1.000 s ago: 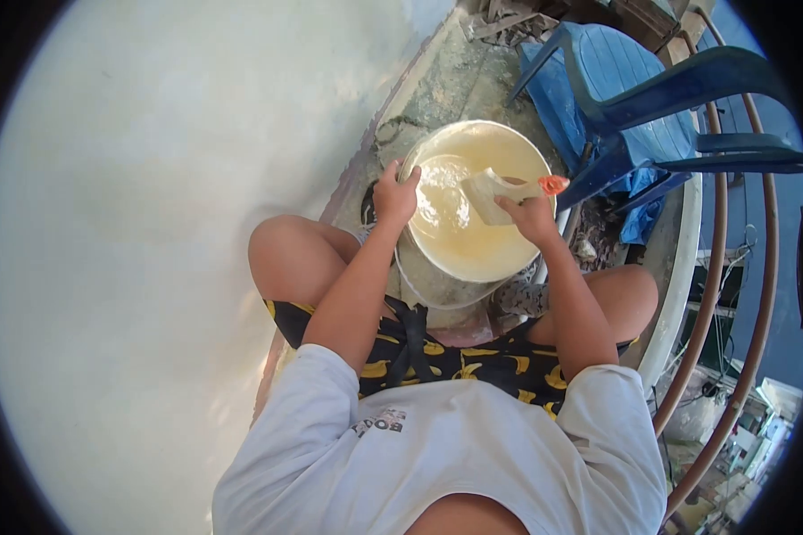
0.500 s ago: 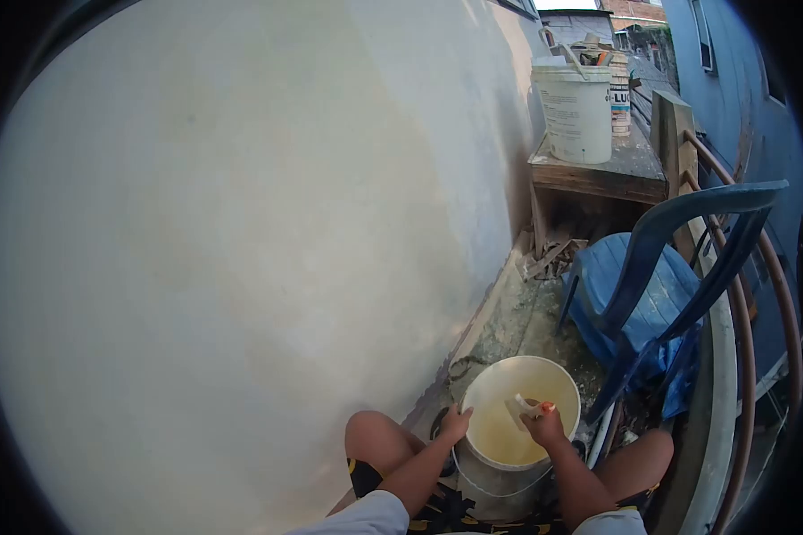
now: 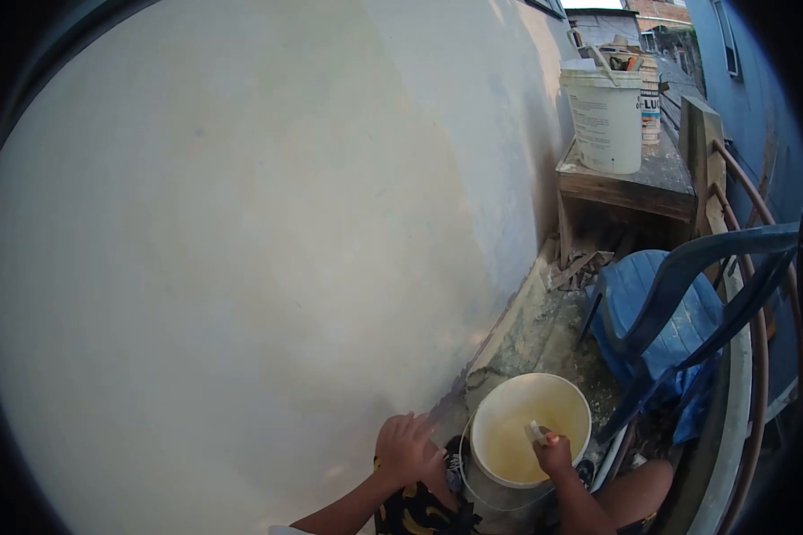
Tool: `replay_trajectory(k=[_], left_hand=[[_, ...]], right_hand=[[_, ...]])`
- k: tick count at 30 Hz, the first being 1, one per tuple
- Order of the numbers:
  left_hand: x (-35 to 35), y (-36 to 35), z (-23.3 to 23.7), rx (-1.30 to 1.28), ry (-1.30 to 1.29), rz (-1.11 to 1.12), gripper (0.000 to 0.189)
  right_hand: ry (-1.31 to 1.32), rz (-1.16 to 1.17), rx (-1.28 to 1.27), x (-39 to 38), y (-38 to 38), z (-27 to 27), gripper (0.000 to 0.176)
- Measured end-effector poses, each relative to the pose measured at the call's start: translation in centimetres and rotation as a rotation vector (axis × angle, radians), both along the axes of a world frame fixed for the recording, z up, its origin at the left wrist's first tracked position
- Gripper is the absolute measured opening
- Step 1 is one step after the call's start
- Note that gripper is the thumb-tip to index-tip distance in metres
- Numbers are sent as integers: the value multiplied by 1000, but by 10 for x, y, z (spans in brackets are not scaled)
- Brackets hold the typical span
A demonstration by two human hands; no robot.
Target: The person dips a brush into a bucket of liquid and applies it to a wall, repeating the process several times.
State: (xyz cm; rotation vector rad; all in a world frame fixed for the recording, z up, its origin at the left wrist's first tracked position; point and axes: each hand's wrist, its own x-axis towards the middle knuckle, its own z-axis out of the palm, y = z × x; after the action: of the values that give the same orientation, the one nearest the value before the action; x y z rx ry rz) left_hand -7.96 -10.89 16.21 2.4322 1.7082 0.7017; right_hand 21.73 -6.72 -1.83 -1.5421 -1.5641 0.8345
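Note:
A pale bucket (image 3: 484, 428) stands on the floor between my knees, with a yellowish coating inside. My right hand (image 3: 555, 456) is at the bucket's right side, closed around a small whitish tool (image 3: 538, 432) that points into the bucket. The tool's exact kind is too small to tell. My left hand (image 3: 412, 450) rests on my left knee, its fingers spread and nothing in it. A thin wire handle hangs down around the bucket's near left side.
The pale wall (image 3: 285, 250) fills the left. A blue plastic chair (image 3: 665, 299) stands at the right beside a brown metal railing (image 3: 758, 374). Farther back, a wooden table (image 3: 629, 185) holds a white bucket (image 3: 605, 125) of tools and another container.
My left hand has let go of the bucket's rim and moved left onto my knee. My right hand still holds the tool. The view has shifted, so the surroundings sit farther right and lower.

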Motion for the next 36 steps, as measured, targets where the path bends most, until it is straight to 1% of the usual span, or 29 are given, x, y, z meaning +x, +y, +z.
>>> replay_trajectory(k=[1, 2, 3, 4, 5, 7, 9, 10, 11, 12, 13, 14, 16, 18, 20, 21, 22, 24, 25, 26, 27, 28, 30, 31, 32, 33, 34, 35, 36], left_hand=[[-5, -6, -9, 89, 174, -5, 44], [-6, -3, -20, 174, 344, -7, 45], [-5, 4, -26, 163, 340, 2, 45], [-3, 11, -34, 93, 268, -9, 46], [-3, 21, -38, 30, 197, -18, 47], [2, 39, -34, -16, 179, 16, 46], [5, 64, -38, -38, 142, 43, 46], [-1, 75, -41, -34, 122, -25, 37], [0, 84, -42, -40, 98, -92, 30], [0, 95, -41, -61, 92, -96, 30], [-3, 108, -40, -167, 149, -58, 37], [-2, 117, -37, -275, 200, -19, 45], [8, 135, -21, -295, 186, 13, 42], [14, 139, -6, -326, 165, 43, 39], [8, 130, 4, -384, 78, -141, 36], [4, 124, 10, -351, 65, -208, 36], [5, 119, 25, -365, 67, -214, 36], [1, 104, 57, -430, -110, -118, 36], [-6, 94, 73, -445, -97, -110, 36], [-12, 81, 89, -503, -124, -29, 33], [-18, 69, 105, -553, -155, 54, 29], [-27, 55, 119, -555, -153, 60, 29], [-47, 37, 149, -629, -105, 227, 30], [-53, 34, 176, -675, -97, 293, 35], [-60, 28, 196, -680, -103, 287, 35], [-69, 22, 211, -784, -125, 399, 36], [-76, 12, 225, -893, -148, 512, 37], [-83, 5, 237, -947, -129, 540, 37], [-89, 0, 248, -996, -144, 582, 37]], right_hand=[[174, -62, 201, -8, 0, 21, 20], [164, -52, 205, -4, 11, 21, 20], [56, -31, 102, -3, 13, 11, 19], [-52, -7, -7, -4, 14, 8, 17], [-53, 8, -17, -6, 15, 9, 17], [208, -42, -9, -12, 25, 28, 26], [-48, -9, -106, 4, 40, -28, 34], [-56, -2, -97, 10, 46, -55, 34], [27, 16, -89, 19, 47, -71, 36], [118, 22, -98, 22, 46, -67, 39], [120, 9, -128, 21, 43, -60, 39], [123, -4, -137, 19, 41, -36, 35], [123, -22, -133, 13, 51, 21, 30], [114, -41, -138, 19, 50, 62, 26], [56, -80, -240, 24, 44, 52, 22], [22, -121, -311, 20, 40, 43, 19], [25, -128, -325, 19, 40, 45, 19], [30, -185, -263, 10, 36, 53, 22], [43, -180, -279, 5, 34, 60, 22], [181, -218, -292, 3, 33, 69, 24], [315, -255, -299, 1, 32, 82, 26], [317, -250, -302, -3, 30, 100, 26], [484, -487, -187, -13, 30, 146, 32], [102, -266, -138, 4, 35, 163, 43], [343, -371, -260, 0, 49, 240, 44], [586, -478, -385, -6, 80, 336, 44], [666, -545, -278, -10, 95, 370, 43], [898, -518, -195, -12, 118, 407, 45], [1185, -495, -78, -18, 146, 455, 53]])
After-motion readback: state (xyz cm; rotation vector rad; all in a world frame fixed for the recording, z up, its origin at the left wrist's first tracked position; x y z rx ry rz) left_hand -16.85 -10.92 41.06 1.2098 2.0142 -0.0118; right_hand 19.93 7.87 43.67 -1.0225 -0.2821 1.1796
